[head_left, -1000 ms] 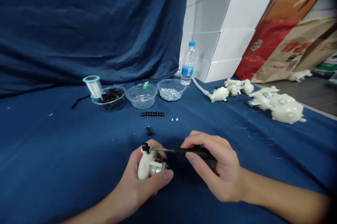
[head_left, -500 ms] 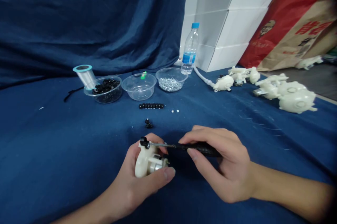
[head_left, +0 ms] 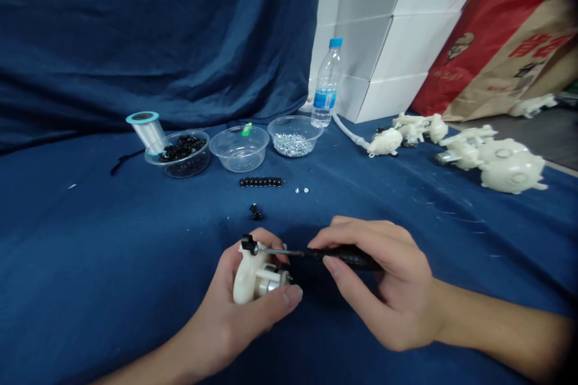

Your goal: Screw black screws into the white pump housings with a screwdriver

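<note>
My left hand [head_left: 235, 319] is wrapped round a small cream plastic housing [head_left: 250, 273] with a metal motor end sticking out. A black cap [head_left: 248, 244] sits on the housing's top. My right hand [head_left: 383, 282] pinches a black-handled screwdriver [head_left: 343, 257], held level, its metal tip touching the black cap. Both hands hover low over the blue cloth [head_left: 90, 264]. Just beyond them lie a loose black part [head_left: 255, 212], a row of black beads [head_left: 261, 182] and two tiny silver screws [head_left: 301, 190].
Three clear bowls stand behind: black parts [head_left: 180, 150], an empty one [head_left: 239, 148], silver screws [head_left: 293, 137]. A wire spool [head_left: 145, 129] leans at the left. A water bottle [head_left: 327, 84], white boxes [head_left: 383, 29], paper bags [head_left: 506, 47] and several cream toy bodies [head_left: 492, 162] fill the right.
The view has tilted up and left, so everything sits slightly lower right. Both hands keep their grip, screwdriver tip still on the black cap.
</note>
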{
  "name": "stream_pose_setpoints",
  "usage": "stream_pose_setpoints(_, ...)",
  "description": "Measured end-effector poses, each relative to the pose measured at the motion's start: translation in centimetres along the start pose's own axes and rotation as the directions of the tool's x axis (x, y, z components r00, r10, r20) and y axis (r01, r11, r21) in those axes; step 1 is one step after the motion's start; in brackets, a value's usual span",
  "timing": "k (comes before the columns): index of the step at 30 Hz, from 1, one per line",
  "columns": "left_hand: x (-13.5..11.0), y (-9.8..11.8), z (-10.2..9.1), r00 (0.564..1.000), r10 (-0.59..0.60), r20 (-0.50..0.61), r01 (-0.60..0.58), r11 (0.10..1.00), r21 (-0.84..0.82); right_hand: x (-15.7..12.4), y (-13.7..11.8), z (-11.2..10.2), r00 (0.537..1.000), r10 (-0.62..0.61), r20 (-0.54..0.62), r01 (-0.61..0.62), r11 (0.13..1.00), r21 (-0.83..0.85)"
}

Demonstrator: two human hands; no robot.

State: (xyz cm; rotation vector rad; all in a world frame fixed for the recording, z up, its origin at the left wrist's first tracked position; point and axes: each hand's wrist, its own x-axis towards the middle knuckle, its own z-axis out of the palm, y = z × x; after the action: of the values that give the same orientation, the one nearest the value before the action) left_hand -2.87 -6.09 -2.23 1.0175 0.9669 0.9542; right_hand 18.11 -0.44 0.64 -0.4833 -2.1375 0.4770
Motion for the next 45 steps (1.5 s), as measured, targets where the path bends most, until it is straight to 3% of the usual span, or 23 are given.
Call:
stream_pose_setpoints(6,0.0,-0.2,0.3,0.997,0.048,-0.056,-0.043,0.996,0.08,0.0,-0.1,0.0,1.0,-0.017,-0.002,0.017,1.0,-0.022)
stream_pose_setpoints(9,0.2,-0.3,0.9,0.983,0.141,-0.119,-0.12,0.979,0.165,0.0,-0.2,-0.1,0.998,-0.056,0.019,0.056,0.998,-0.04)
stream_pose_setpoints(14,0.6,0.0,1.4,0.924,0.327,-0.2,-0.231,0.891,0.39,0.1,0.3,-0.7,0.985,-0.146,0.095,0.155,0.984,-0.09)
stream_pose_setpoints(19,0.8,0.7,1.0,0.895,0.404,-0.188,-0.243,0.796,0.555,0.0,1.2,-1.0,0.979,-0.17,0.109,0.188,0.965,-0.184)
stream_pose_setpoints(25,0.8,0.9,0.3,0.852,0.507,-0.132,-0.294,0.671,0.68,-0.2,1.0,-0.7,0.956,-0.201,0.213,0.274,0.871,-0.407)
stream_pose_setpoints(32,1.0,0.7,0.0,0.872,0.483,-0.078,-0.3,0.654,0.694,-0.7,0.8,-0.1,0.958,-0.191,0.212,0.259,0.893,-0.369)
stream_pose_setpoints(37,1.0,0.8,-0.1,0.88,0.472,-0.05,-0.294,0.624,0.724,-0.7,0.3,-0.4,0.977,-0.088,0.193,0.144,0.944,-0.298)
stream_pose_setpoints(41,0.9,0.7,-0.1,0.872,0.489,-0.016,-0.311,0.579,0.754,-0.9,-0.4,-0.5,0.981,0.095,0.17,-0.065,0.983,-0.171)
stream_pose_setpoints(43,0.9,0.6,-0.3,0.861,0.509,0.001,-0.336,0.567,0.752,-0.9,-0.8,-0.6,0.95,0.219,0.223,-0.203,0.975,-0.093)
stream_pose_setpoints(45,0.8,0.5,-0.4,0.851,0.526,0.016,-0.353,0.548,0.758,-0.7,-1.0,-0.8,0.887,0.355,0.295,-0.357,0.933,-0.052)
